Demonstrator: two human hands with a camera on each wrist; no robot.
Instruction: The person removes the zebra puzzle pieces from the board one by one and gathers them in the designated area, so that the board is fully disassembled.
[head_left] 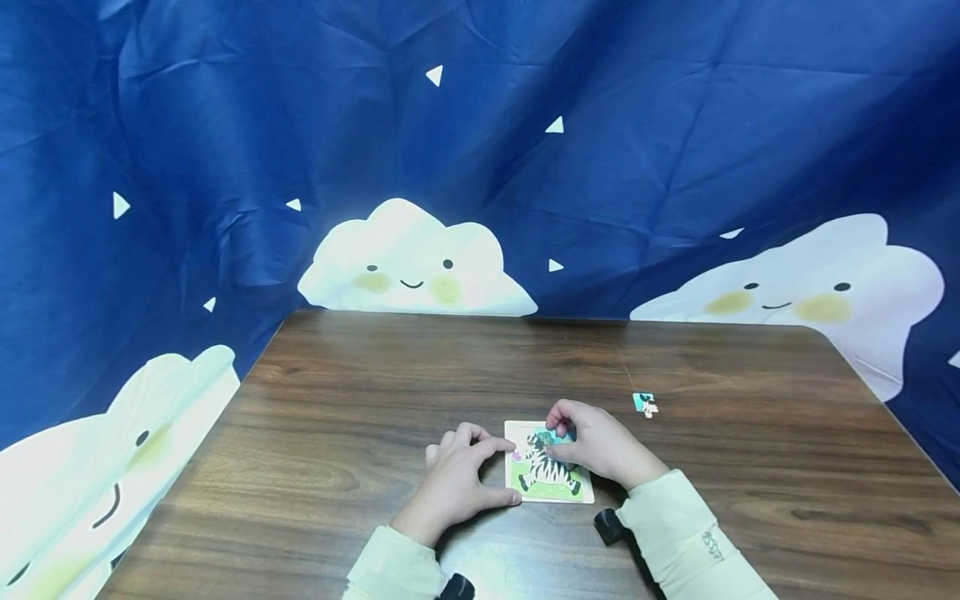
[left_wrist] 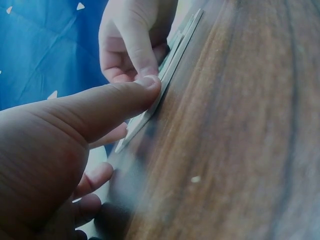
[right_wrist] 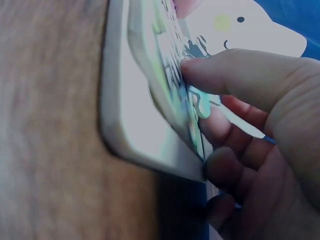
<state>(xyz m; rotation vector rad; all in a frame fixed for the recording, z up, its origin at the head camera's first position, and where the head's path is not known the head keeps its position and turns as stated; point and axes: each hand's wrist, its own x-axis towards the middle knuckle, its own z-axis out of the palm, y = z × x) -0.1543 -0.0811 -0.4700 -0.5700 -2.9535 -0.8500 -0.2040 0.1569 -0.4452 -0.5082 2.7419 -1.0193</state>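
Note:
A square zebra jigsaw puzzle [head_left: 550, 479] lies on the table, with black-and-white stripes over green ground and a pale frame. My left hand [head_left: 459, 479] holds its left side, the thumb at the near left corner and the index fingertip on the left border. Over the upper right part of the puzzle, my right hand [head_left: 600, 442] pinches a teal puzzle piece [right_wrist: 201, 102] between thumb and fingers. Much of that piece is hidden behind the fingers. The right wrist view shows a pale bare strip of the puzzle tray [right_wrist: 145, 130] beside the assembled part.
Another puzzle piece [head_left: 645, 404], teal with black and white, lies on the wooden table [head_left: 360, 400] beyond my right hand. Behind the table hangs a blue curtain [head_left: 600, 183] with smiling clouds. Dark wrist straps [head_left: 611, 527] sit at both sleeves.

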